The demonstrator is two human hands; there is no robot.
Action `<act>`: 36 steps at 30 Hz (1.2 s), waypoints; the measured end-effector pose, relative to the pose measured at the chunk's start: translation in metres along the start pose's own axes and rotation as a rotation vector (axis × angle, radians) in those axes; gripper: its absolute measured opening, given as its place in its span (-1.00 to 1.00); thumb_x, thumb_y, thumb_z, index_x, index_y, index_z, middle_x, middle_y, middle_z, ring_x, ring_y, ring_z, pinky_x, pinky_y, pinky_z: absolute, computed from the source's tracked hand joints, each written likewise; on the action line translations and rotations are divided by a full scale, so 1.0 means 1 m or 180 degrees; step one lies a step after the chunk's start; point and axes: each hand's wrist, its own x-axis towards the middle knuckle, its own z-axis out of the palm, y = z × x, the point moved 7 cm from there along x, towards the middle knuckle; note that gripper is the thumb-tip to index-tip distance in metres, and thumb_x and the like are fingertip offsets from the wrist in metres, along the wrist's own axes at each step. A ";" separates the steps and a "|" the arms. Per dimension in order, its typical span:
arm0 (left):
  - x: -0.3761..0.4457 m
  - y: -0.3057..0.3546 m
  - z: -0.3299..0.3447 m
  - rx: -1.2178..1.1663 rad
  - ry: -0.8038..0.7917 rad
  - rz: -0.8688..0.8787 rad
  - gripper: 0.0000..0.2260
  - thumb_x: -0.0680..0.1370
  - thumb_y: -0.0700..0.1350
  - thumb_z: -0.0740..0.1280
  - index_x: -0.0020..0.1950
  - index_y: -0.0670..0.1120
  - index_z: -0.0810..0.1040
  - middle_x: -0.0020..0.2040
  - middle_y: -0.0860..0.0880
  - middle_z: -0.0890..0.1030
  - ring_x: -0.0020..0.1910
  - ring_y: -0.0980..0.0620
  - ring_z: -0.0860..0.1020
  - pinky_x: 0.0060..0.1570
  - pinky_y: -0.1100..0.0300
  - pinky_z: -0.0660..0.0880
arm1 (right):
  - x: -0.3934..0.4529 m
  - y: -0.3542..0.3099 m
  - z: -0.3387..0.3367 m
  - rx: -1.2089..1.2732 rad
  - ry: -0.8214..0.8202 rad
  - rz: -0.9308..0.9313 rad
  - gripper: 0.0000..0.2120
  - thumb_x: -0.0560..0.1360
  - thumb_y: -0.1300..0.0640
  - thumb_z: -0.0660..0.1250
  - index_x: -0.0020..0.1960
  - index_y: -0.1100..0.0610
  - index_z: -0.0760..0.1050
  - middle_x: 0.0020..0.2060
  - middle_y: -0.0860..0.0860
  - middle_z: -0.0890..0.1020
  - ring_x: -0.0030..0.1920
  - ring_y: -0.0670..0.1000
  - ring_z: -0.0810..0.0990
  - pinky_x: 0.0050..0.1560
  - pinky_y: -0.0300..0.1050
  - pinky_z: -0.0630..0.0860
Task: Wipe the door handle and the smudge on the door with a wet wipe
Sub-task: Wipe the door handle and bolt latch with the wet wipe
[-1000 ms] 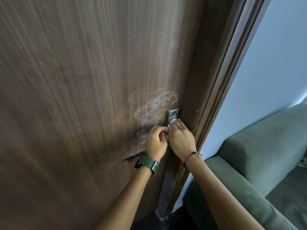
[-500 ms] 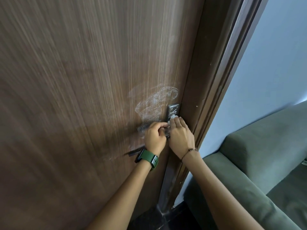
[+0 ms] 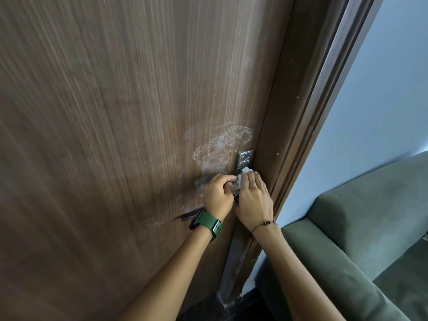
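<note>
Both hands cover most of the door handle (image 3: 201,180); only its blurred end shows beyond the left hand (image 3: 218,195), whose fingers curl round it. The wet wipe (image 3: 245,170) is mostly hidden, a white edge peeking past the fingertips of the right hand (image 3: 253,200), which presses it flat, fingers together, on the metal lock plate (image 3: 243,158). The chalky smudge (image 3: 220,147) lies just above both hands.
</note>
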 end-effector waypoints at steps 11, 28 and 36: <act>-0.008 -0.025 0.009 -0.1931 -0.0177 -0.1550 -0.86 0.52 -0.02 0.28 -0.13 -0.02 0.60 -0.11 -0.02 0.64 0.01 -0.05 0.59 0.05 0.01 0.54 | 0.014 0.014 -0.011 0.1326 -0.0106 0.0478 -0.57 0.39 0.31 0.26 0.25 0.29 0.38 0.15 0.21 0.54 0.19 0.24 0.47 0.08 -0.03 0.43; -0.014 -0.023 0.007 -0.2422 -0.0178 -0.1869 -0.63 0.60 0.04 0.07 -0.06 -0.14 0.59 0.02 -0.16 0.62 0.04 -0.12 0.59 0.21 -0.15 0.44 | 0.012 0.051 0.027 0.4069 -0.0241 0.2005 -0.78 0.56 0.17 0.15 -0.18 0.16 0.51 -0.17 0.11 0.62 -0.12 0.07 0.61 -0.13 -0.13 0.50; -0.011 -0.032 0.011 -0.2196 -0.0237 -0.1755 -0.68 0.58 0.04 0.14 -0.13 -0.05 0.64 0.01 -0.13 0.65 0.05 -0.11 0.60 0.17 -0.17 0.47 | 0.002 0.054 0.034 0.4575 0.0312 0.2699 -0.77 0.52 0.26 0.15 -0.08 0.35 0.55 -0.30 0.11 0.57 -0.16 0.15 0.59 -0.01 0.05 0.55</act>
